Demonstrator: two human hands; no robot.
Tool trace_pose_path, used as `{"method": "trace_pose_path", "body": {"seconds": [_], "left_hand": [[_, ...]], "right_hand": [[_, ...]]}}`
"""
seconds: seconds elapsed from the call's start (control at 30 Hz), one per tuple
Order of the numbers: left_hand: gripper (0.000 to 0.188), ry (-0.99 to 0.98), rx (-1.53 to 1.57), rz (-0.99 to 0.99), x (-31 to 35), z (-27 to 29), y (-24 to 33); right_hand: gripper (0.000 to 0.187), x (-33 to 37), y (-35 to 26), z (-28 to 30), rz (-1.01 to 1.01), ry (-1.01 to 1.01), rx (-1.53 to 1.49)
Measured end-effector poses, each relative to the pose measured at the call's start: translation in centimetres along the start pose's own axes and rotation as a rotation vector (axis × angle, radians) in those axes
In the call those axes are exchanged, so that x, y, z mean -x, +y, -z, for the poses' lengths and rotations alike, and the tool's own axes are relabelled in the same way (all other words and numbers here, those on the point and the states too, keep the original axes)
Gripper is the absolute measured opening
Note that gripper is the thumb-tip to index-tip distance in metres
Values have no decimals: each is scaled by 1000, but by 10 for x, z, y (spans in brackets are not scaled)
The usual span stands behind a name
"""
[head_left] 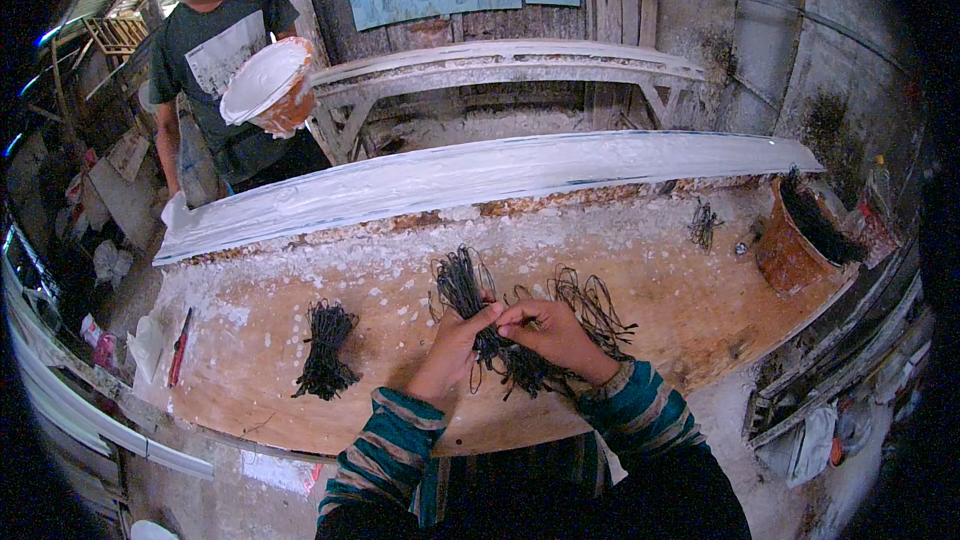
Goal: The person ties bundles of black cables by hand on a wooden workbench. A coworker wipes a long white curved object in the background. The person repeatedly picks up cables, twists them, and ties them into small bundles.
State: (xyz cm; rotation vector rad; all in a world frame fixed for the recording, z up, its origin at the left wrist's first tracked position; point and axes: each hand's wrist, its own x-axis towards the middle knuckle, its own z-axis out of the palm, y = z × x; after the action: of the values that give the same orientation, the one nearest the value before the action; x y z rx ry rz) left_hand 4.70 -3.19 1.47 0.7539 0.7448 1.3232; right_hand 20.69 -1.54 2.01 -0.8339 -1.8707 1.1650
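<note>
My left hand (450,348) is closed around a bundle of thin black cord loops (459,284), whose looped ends stick up past the thumb. My right hand (556,334) meets it there, thumb and fingers pinched together on the cords; the exact strands between them are hidden. Below and behind the right hand, more black cords (535,372) lie on the wooden board, with loose loops (592,302) spreading to the right. A separate tied-looking bundle of black cords (328,350) rests on the board to the left.
A long white-coated plank (500,162) spans the board's far side. At right stand an orange-brown bucket (790,245) holding black cords and a small cord clump (705,226). A red-and-black pen-like tool (180,348) lies left. Across the table, a person holds a white-smeared basin (268,85).
</note>
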Motion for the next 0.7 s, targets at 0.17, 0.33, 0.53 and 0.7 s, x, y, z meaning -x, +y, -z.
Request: {"method": "trace_pose_path", "body": {"seconds": [0.17, 0.33, 0.53, 0.7], "left_hand": [[23, 11, 109, -7, -11, 14, -8], [26, 23, 148, -102, -17, 29, 3], [33, 45, 326, -227, -20, 48, 33], [28, 75, 427, -236, -25, 57, 36]], "right_hand": [[11, -1, 3, -3, 80, 5, -31], [12, -4, -2, 6, 24, 79, 124], [23, -2, 7, 14, 25, -40, 261], [34, 0, 14, 17, -93, -166, 477]]}}
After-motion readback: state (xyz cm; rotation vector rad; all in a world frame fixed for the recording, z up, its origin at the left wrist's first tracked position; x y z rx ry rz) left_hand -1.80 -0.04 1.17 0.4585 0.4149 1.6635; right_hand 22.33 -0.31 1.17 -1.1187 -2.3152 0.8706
